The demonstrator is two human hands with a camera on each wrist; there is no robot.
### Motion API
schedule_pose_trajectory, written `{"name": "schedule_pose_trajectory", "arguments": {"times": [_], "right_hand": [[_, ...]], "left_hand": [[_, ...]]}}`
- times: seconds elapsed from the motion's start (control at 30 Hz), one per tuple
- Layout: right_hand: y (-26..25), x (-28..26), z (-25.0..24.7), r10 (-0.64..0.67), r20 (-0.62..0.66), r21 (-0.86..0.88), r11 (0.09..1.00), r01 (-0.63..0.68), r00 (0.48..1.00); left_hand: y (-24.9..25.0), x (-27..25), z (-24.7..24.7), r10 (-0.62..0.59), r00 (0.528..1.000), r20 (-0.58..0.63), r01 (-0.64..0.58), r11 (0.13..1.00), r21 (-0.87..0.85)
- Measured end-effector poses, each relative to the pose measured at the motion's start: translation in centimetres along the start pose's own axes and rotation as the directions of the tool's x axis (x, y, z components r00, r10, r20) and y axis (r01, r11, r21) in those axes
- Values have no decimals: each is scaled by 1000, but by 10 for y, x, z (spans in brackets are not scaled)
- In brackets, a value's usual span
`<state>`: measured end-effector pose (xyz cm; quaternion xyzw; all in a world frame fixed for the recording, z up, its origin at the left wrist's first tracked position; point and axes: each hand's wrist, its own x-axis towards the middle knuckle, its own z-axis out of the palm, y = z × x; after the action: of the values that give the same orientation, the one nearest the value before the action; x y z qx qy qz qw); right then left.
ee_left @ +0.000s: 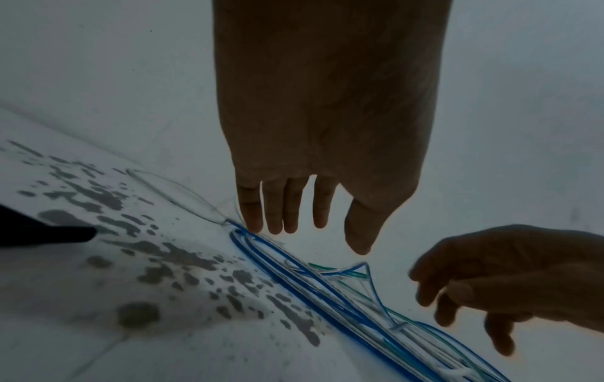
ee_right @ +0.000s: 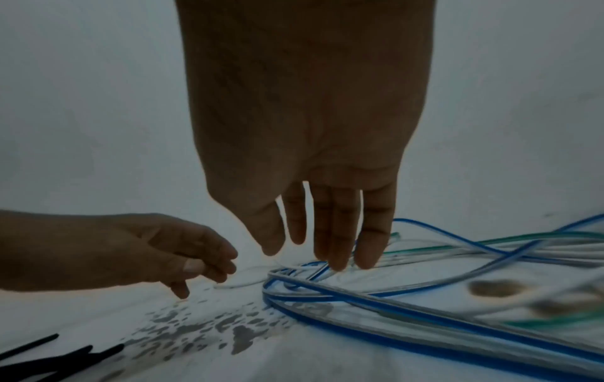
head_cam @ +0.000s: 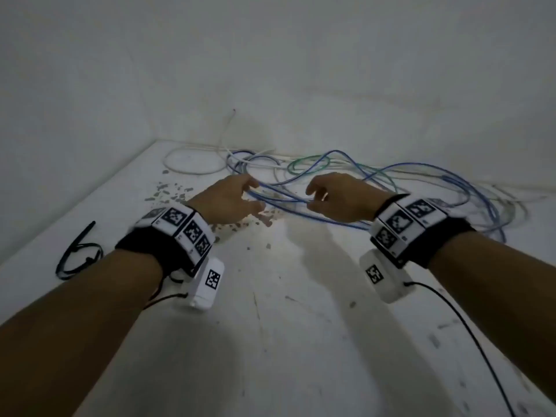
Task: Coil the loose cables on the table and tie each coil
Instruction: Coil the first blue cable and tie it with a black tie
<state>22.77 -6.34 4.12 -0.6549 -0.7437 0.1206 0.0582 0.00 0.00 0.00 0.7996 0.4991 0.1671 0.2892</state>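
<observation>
Black ties (head_cam: 78, 254) lie at the far left of the worktop (head_cam: 285, 311). Our left hand (head_cam: 228, 200) hovers with fingers straight, holding nothing. The blue cables (head_cam: 301, 203) sprawl uncoiled between our hands and off rightward. Our right hand (head_cam: 340, 200) reaches in, its grip unclear. We judge gathering has barely begun; next, catch one strand and loop it.

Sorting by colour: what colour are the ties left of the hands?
Black ties, clearest in the head view.
</observation>
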Motion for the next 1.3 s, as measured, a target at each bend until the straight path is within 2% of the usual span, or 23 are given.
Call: {"name": "schedule_pose_trajectory", "arguments": {"times": [0.13,0.2,0.33,0.43,0.6,0.7,0.87,0.9,0.97,1.13,1.23,1.3], "right_hand": [[-13,57,11,7,71,-93,996,0,997],[-20,83,19,7,92,-119,993,5,996],[-31,116,34,-10,99,-181,983,28,995],[-33,122,38,-92,45,-139,986,97,995],[-28,102,18,-213,-143,54,973,223,966],[-21,80,-2,-205,-266,115,963,242,942],[1,46,-31,-156,-498,113,964,242,853],[6,39,-35,-131,-514,131,965,229,848],[16,24,-36,-84,-502,170,966,193,861],[15,-18,-19,60,-472,323,940,109,879],[7,-38,-5,207,-356,430,902,-37,911],[0,-51,2,272,-235,608,790,-77,933]], "left_hand": [[-6,34,-2,-65,998,17,64,997,52],[-11,51,0,-47,998,31,45,998,49],[-24,73,1,-14,998,65,3,986,164],[-34,80,0,-8,997,70,-9,971,241],[-40,79,-11,94,982,-167,-71,987,141],[-34,72,-25,72,946,-317,-52,996,71],[-10,47,-45,5,870,-494,-65,992,-104],[-4,41,-47,-21,864,-504,-88,978,-191],[8,28,-47,-82,883,-462,-126,906,-403],[44,-8,-32,-200,922,-330,-131,642,-755],[63,-31,-22,-196,939,-284,-156,494,-855],[75,-45,-15,-176,947,-268,-167,442,-881]]}}
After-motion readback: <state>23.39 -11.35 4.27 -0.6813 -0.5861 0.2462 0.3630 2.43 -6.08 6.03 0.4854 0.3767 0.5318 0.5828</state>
